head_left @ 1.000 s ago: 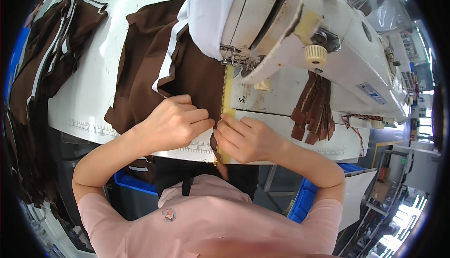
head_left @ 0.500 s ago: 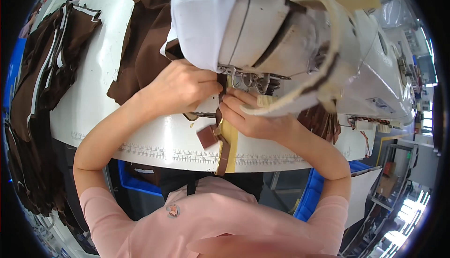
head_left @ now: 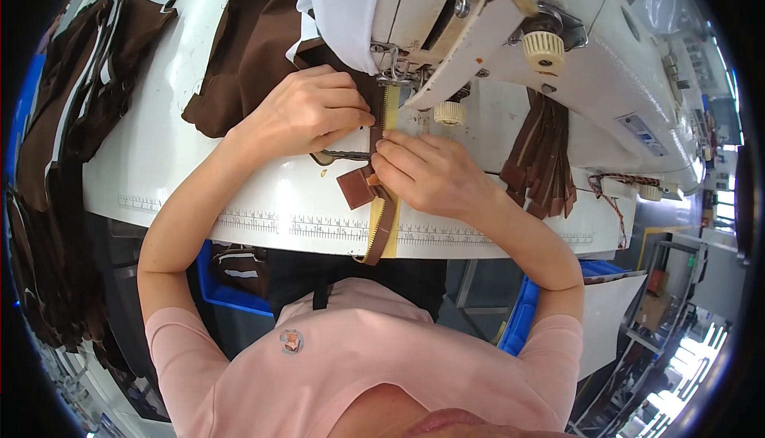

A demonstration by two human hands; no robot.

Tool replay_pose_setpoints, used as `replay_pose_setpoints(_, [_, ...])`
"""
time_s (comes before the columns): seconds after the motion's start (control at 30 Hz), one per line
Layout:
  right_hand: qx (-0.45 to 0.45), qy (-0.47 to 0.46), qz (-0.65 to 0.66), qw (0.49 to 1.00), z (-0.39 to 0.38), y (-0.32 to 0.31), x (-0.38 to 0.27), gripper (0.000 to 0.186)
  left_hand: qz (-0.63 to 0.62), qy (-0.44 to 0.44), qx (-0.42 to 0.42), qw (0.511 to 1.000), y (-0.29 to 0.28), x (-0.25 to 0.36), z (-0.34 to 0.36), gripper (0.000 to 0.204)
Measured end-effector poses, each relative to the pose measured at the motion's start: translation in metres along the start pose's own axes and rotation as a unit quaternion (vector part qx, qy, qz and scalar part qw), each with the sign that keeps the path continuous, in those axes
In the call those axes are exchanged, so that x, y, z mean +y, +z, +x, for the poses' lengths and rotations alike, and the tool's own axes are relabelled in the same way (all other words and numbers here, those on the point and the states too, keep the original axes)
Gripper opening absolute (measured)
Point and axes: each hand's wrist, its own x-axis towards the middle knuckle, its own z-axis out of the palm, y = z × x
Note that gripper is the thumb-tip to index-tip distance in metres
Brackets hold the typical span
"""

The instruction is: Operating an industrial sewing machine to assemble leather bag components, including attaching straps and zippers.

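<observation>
My left hand (head_left: 319, 111) has curled fingers pinched on the brown zipper tape (head_left: 378, 127) just below the presser foot (head_left: 394, 72). My right hand (head_left: 422, 171), fingers bent, grips that tape a little lower, from the right. The tape has gold teeth and runs along a yellow strip (head_left: 390, 231), its loose end curling at the table's front edge. A square brown leather tab (head_left: 356, 187) lies beside it. Brown fabric (head_left: 251, 48) spreads behind my left hand, partly under white cloth (head_left: 339, 8) draped at the sewing machine (head_left: 613, 103).
Brown pieces with white edging (head_left: 80, 95) hang over the left of the white table (head_left: 159, 183). A bundle of brown zippers (head_left: 538, 151) lies under the machine arm at right. Blue bins (head_left: 239, 303) are below the front edge, beside my body.
Both hands have moved up toward the needle, the brown fabric shifting back with them. The leather tab and looser zipper end have come into view on the table below my hands.
</observation>
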Motion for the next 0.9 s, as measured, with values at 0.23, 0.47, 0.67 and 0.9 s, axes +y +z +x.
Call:
replay_pose_setpoints(0.23, [-0.019, 0.033, 0.004, 0.999, 0.002, -0.001, -0.004, 0.02, -0.014, -0.035, 0.029, 0.999, 0.007, 0.006, 0.002, 0.012])
replay_pose_setpoints(0.47, [-0.005, 0.033, -0.039, 0.999, 0.002, 0.0, -0.005, 0.021, -0.036, 0.013, 0.054, 0.998, 0.005, -0.001, 0.002, 0.014])
replay_pose_setpoints(0.67, [-0.004, 0.035, -0.037, 0.999, 0.002, 0.005, -0.001, 0.021, -0.05, 0.035, 0.044, 0.997, 0.008, -0.009, 0.002, 0.013])
replay_pose_setpoints(0.9, [-0.032, 0.082, -0.047, 0.995, 0.006, 0.004, 0.006, 0.022, -0.029, 0.032, 0.022, 0.999, 0.009, -0.026, 0.003, 0.013])
